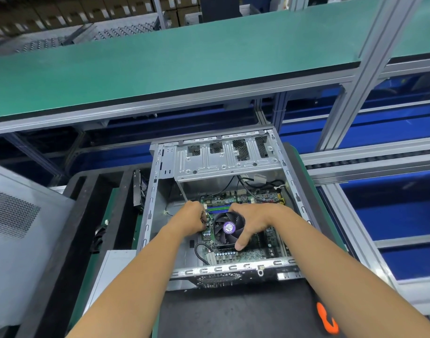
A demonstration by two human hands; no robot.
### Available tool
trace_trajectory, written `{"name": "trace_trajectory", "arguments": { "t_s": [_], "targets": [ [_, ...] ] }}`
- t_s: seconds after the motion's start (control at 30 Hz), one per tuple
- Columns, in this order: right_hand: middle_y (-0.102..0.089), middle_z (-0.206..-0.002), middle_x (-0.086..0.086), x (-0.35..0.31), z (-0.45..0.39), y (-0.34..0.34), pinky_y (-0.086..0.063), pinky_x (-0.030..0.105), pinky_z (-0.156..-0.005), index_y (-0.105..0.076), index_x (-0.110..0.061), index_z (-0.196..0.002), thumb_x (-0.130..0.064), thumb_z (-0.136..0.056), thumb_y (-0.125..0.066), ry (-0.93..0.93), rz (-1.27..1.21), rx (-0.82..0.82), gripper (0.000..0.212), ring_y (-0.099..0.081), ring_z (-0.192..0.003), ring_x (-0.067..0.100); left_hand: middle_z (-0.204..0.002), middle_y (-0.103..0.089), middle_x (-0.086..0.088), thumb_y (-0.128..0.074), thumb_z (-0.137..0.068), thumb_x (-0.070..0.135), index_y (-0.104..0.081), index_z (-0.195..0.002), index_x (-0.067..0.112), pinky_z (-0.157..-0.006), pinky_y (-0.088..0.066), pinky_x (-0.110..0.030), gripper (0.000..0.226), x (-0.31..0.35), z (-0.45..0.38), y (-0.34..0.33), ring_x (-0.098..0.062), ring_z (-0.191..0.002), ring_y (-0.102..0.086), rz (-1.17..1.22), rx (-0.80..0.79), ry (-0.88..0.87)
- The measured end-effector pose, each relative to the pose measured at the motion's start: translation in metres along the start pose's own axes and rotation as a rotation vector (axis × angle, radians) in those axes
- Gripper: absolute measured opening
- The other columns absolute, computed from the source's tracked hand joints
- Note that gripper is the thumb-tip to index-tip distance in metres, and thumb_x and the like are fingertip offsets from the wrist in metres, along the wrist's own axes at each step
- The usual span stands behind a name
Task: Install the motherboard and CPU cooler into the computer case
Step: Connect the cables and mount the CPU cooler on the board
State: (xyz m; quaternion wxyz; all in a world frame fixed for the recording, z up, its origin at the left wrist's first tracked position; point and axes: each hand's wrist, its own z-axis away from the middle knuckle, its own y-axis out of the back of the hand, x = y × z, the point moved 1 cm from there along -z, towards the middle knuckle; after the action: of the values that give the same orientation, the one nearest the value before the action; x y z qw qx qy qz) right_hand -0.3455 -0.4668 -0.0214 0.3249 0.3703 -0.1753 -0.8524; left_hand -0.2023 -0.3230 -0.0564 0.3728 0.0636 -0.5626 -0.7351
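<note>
From the head camera, an open grey sheet-metal computer case [277,164] lies on its side on a dark work mat, its open face turned up. Inside it, on the floor of the case towards the right and near side, sits the green motherboard [255,252]. On the board stands the black round CPU cooler fan with a purple centre label [229,226].

Both bare forearms reach in from the near edge and meet over the cooler. The left hand [193,219] comes from the near left, knuckles up, its fingers curled tightly down at the left rim of the cooler, where thin wires show; whether it pinches those wires or only presses there cannot be told. The right hand [251,222] comes from the near right and spans the cooler, fingers bent over its far right edge and the thumb stretched down along its near right side, so it grasps the cooler body.

At the far end of the case a perforated silver drive bay bracket [223,158] spans its width. A black cable loop [200,251] lies at the near left corner of the board. Beyond the case runs a long green-topped shelf on an aluminium frame [160,67]. An orange-handled tool [327,318] lies at the near right.
</note>
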Motion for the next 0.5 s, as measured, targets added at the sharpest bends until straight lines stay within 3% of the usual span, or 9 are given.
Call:
{"name": "trace_trajectory", "arguments": {
  "t_s": [0.23, 0.4, 0.5],
  "targets": [
    [-0.043, -0.142, 0.002, 0.000, 0.000, -0.001, -0.042, 0.047, -0.104, -0.025, -0.024, -0.143, -0.043, -0.063, -0.088, -0.002, 0.002, 0.002, 0.104, -0.048, -0.121, 0.025, -0.088, -0.069, -0.007, -0.068, -0.076, 0.007, -0.072, -0.083, 0.008, -0.074, -0.048, -0.026, 0.008, 0.003, 0.001, 0.002, -0.020, -0.083, -0.061, -0.015, -0.016, 0.014],
    [-0.038, -0.146, 0.001, 0.000, 0.000, -0.001, -0.042, 0.043, -0.100, -0.025, -0.024, -0.143, -0.044, -0.064, -0.087, -0.002, 0.015, 0.006, 0.103, -0.046, -0.121, 0.025, -0.068, -0.060, 0.003, -0.079, -0.074, 0.015, -0.070, -0.078, 0.010, -0.063, -0.043, -0.023, 0.011, 0.000, 0.002, 0.008, -0.012, -0.065, -0.055, 0.070, -0.039, 0.028],
    [-0.034, -0.149, 0.002, 0.000, 0.000, 0.000, -0.041, 0.041, -0.099, -0.021, -0.024, -0.146, -0.044, -0.065, -0.087, -0.003, 0.023, 0.002, 0.105, -0.043, -0.126, 0.026, -0.076, -0.060, 0.000, -0.077, -0.076, 0.014, -0.072, -0.083, 0.010, -0.068, -0.047, -0.025, 0.009, 0.000, 0.002, 0.013, -0.016, -0.076, -0.060, 0.052, 0.026, 0.043]
  ]
}}
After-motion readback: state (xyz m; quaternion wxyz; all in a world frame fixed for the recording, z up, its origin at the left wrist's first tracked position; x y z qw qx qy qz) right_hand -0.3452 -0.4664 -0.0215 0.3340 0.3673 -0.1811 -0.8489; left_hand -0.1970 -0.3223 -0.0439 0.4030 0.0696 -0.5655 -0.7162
